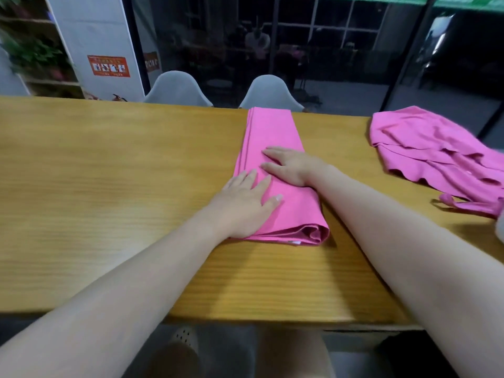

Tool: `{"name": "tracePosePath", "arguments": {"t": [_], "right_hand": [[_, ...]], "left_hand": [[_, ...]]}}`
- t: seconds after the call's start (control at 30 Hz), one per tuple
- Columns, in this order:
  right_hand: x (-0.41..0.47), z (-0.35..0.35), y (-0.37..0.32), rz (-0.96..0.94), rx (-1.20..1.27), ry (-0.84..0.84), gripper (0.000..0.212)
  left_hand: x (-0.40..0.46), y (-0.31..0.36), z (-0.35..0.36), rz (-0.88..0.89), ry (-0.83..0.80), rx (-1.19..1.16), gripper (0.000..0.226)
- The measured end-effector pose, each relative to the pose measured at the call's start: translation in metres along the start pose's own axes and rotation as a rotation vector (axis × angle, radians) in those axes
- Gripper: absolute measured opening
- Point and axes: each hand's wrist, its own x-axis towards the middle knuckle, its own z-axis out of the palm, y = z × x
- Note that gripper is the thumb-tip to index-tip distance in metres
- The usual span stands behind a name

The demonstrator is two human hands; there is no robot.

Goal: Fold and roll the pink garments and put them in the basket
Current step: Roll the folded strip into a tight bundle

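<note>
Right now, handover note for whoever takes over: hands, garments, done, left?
Left hand: flat, fingers straight, pressing the near part of the folded pink garment.
Right hand: flat on the same garment, farther up.
That garment lies as a long narrow strip across the wooden table, not rolled.
Second pink garment: loose and crumpled at the right end of the table, untouched.
Basket: not in view.
Done: first garment folded lengthwise.
Left: roll it, fold and roll the second, put both in the basket.

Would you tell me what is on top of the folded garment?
Both hands lie flat on the folded garment: the left hand nearer, the right hand farther. The cloth under the palms is hidden.
</note>
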Motion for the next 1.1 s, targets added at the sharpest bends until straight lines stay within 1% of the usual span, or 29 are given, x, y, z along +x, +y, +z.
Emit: {"name": "tracePosePath", "arguments": {"t": [0.07, 0.1, 0.13, 0.2, 0.23, 0.3, 0.33, 0.4, 0.47, 0.53, 0.57, 0.6, 0.67, 0.73, 0.77, 0.8, 0.83, 0.93, 1.0, 1.03, 1.1], "right_hand": [[-0.002, -0.004, -0.001, -0.036, -0.044, 0.047, 0.059], [-0.008, -0.006, -0.003, -0.067, -0.058, 0.08, 0.054], [-0.016, -0.006, -0.006, -0.103, -0.054, 0.11, 0.05], [-0.045, -0.003, -0.011, -0.151, 0.006, 0.115, 0.048], [-0.064, -0.001, -0.014, -0.172, 0.041, 0.098, 0.049], [-0.103, 0.001, -0.018, -0.242, 0.073, 0.082, 0.048], [-0.121, 0.001, -0.019, -0.299, 0.065, 0.112, 0.045], [-0.151, -0.001, -0.022, -0.41, 0.045, 0.197, 0.032], [-0.172, -0.002, -0.025, -0.432, 0.077, 0.24, 0.014], [-0.182, -0.003, -0.025, -0.417, 0.13, 0.242, 0.003], [-0.183, -0.006, -0.025, -0.419, 0.152, 0.247, 0.003], [-0.183, -0.009, -0.026, -0.429, 0.157, 0.247, 0.007], [-0.179, -0.018, -0.032, -0.475, 0.093, 0.205, 0.026], [-0.174, -0.022, -0.038, -0.532, -0.014, 0.147, 0.046], [-0.171, -0.022, -0.04, -0.558, -0.049, 0.124, 0.051], [-0.169, -0.02, -0.04, -0.58, -0.061, 0.114, 0.051], [-0.167, -0.02, -0.038, -0.595, -0.058, 0.118, 0.047], [-0.159, -0.022, -0.029, -0.611, -0.039, 0.138, 0.024], [-0.158, -0.022, -0.021, -0.594, 0.038, 0.145, 0.01], [-0.159, -0.021, -0.016, -0.576, 0.106, 0.142, 0.006], [-0.159, -0.019, -0.009, -0.519, 0.254, 0.145, 0.01]], "left_hand": [[-0.003, -0.003, 0.0, 0.078, 0.118, 0.0, 0.074], [-0.01, -0.006, -0.001, 0.154, 0.149, 0.013, 0.074], [-0.018, -0.009, -0.002, 0.236, 0.143, 0.017, 0.076], [-0.039, -0.019, -0.004, 0.335, 0.038, -0.028, 0.079], [-0.049, -0.025, -0.006, 0.349, -0.023, -0.048, 0.078], [-0.062, -0.039, -0.01, 0.362, -0.07, -0.082, 0.074], [-0.065, -0.043, -0.013, 0.371, -0.053, -0.092, 0.071], [-0.068, -0.046, -0.021, 0.425, 0.075, -0.054, 0.062], [-0.066, -0.041, -0.026, 0.535, 0.215, 0.027, 0.049], [-0.062, -0.03, -0.03, 0.629, 0.267, 0.049, 0.039], [-0.06, -0.024, -0.032, 0.658, 0.27, 0.056, 0.036], [-0.057, -0.019, -0.033, 0.677, 0.274, 0.07, 0.034], [-0.051, -0.014, -0.034, 0.712, 0.295, 0.077, 0.031], [-0.045, -0.016, -0.031, 0.732, 0.303, 0.008, 0.022], [-0.042, -0.02, -0.029, 0.724, 0.304, -0.038, 0.017], [-0.039, -0.024, -0.028, 0.704, 0.303, -0.083, 0.014], [-0.036, -0.028, -0.028, 0.677, 0.297, -0.138, 0.013], [-0.027, -0.036, -0.031, 0.572, 0.266, -0.383, 0.011], [-0.025, -0.039, -0.031, 0.501, 0.217, -0.496, 0.007], [-0.025, -0.039, -0.03, 0.484, 0.205, -0.515, 0.007], [-0.027, -0.039, -0.029, 0.488, 0.203, -0.522, 0.012]]}}
